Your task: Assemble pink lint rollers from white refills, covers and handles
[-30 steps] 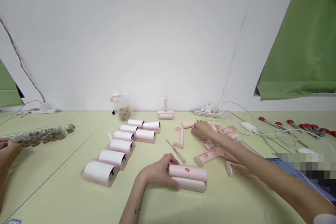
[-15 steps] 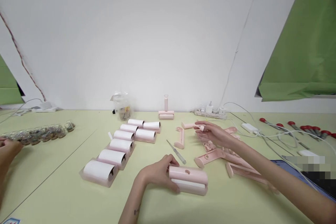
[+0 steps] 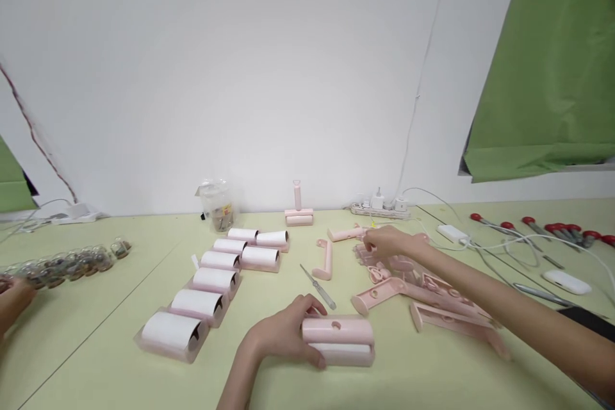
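On the near table, my left hand (image 3: 291, 330) is closed around the left end of a pink lint roller head (image 3: 339, 331), which has a round hole in its shell and a white roll below. My right hand (image 3: 384, 242) reaches over a heap of pink plastic parts, fingers bent down and drawn together among small pieces; what they pinch is hidden. Beside the heap lie a pink curved cover (image 3: 323, 261) and a pink handle-like piece (image 3: 343, 234). A clear-handled screwdriver (image 3: 319, 288) rests between the hands. Pink half shells (image 3: 379, 295) lie under my right forearm.
White rolls in pink shells (image 3: 196, 304) stand in two rows at left. A finished lint roller (image 3: 298, 211) stands by the wall, near a plastic bag (image 3: 216, 205) and a power strip (image 3: 379, 208). Red-ended tools (image 3: 509, 230) and cables lie right. Another person's hand (image 3: 16, 301) touches glass domes (image 3: 62, 269).
My right hand has drawn its fingers together and dipped into the small pink parts. My left hand keeps its hold on the roller head. The view has shifted slightly.
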